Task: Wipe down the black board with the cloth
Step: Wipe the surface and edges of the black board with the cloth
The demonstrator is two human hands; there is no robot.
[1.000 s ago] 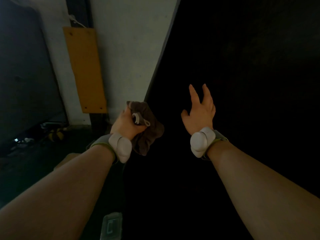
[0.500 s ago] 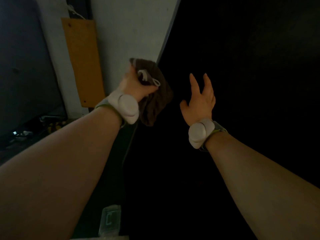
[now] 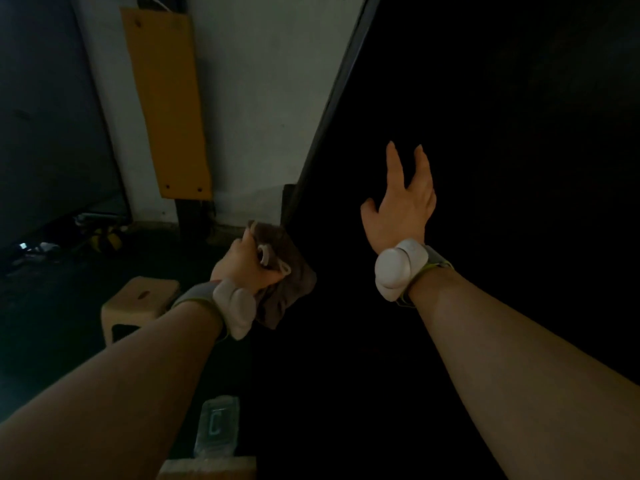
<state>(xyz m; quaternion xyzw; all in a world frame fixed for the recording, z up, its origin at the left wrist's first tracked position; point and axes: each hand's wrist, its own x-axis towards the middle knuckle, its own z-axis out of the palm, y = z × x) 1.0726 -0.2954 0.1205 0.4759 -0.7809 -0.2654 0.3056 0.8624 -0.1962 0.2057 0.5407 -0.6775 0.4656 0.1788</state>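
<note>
The black board (image 3: pixel 502 150) fills the right half of the head view, its left edge running diagonally up to the top. My left hand (image 3: pixel 244 263) grips a bunched brown cloth (image 3: pixel 285 289) low against the board's left edge. A white loop on the cloth shows between my fingers. My right hand (image 3: pixel 401 202) is held up against the board with its fingers straight and spread, holding nothing. Both wrists wear white sensor bands.
A pale wall (image 3: pixel 270 98) lies left of the board, with an orange panel (image 3: pixel 166 105) fixed on it. A beige plastic stool (image 3: pixel 138 303) stands on the dark floor at lower left. A clear plastic piece marked C (image 3: pixel 216 427) sits near the bottom edge.
My left hand swept the cloth up along the board's left edge, then back down to the lower part. My right hand stayed spread on the board, barely shifting.
</note>
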